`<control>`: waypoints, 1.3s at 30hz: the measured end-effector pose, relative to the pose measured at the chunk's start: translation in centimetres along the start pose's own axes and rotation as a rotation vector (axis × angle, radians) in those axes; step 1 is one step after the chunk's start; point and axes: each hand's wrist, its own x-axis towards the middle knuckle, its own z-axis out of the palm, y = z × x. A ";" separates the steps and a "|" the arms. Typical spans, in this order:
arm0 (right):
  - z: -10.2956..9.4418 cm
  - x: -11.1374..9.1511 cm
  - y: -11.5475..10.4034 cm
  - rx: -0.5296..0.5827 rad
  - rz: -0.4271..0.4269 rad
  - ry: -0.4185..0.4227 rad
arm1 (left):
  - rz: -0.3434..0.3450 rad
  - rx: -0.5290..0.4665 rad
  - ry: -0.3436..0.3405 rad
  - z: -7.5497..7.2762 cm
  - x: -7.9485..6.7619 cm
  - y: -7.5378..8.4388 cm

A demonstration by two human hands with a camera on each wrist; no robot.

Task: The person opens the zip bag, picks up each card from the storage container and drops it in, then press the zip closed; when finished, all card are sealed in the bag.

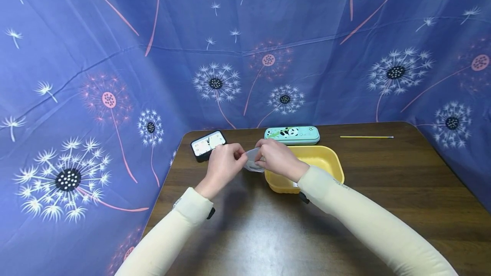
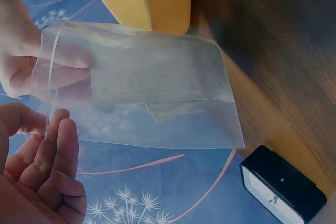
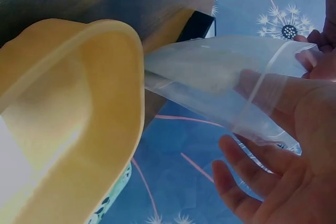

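A clear zip bag (image 2: 210, 124) is held up between both hands above the table, its zip end toward the hands. A stack of pale paper slips (image 2: 147, 72) lies inside, one corner sticking out askew. My left hand (image 1: 225, 163) pinches the bag's edge near the zip. Through the mouth of the bag, the thumb and a finger of my right hand (image 1: 281, 159) reach in and pinch the near edge of the slips. The other right fingers (image 3: 244, 169) stay outside, loosely bent. Closest to the right hand is a yellow plastic tub (image 1: 331, 161), partly under that forearm.
A black-cased clock (image 1: 209, 143) with a white face stands at the left, by my left hand. Behind the tub lies a mint panda pencil case (image 1: 292, 135). Farther right is a yellow pencil (image 1: 366, 137). Patterned blue cloth (image 1: 245, 46) hangs behind the wooden table (image 1: 383, 191).
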 end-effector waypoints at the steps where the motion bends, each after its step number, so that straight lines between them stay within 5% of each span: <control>1: 0.1 0.0 0.0 0.002 0.000 -0.001 | -0.001 0.001 -0.001 0.0 0.0 0.0; 13: 0.1 -0.8 0.2 0.064 0.020 0.031 | -0.018 0.001 -0.005 0.0 -0.4 -0.3; 27: -2.4 -3.5 2.3 0.049 -0.022 0.239 | -0.019 -0.027 0.020 -0.2 -0.3 -0.6; 39: -2.5 -5.6 7.9 -0.019 0.129 0.119 | -0.021 -0.027 0.009 -0.3 -0.3 -0.6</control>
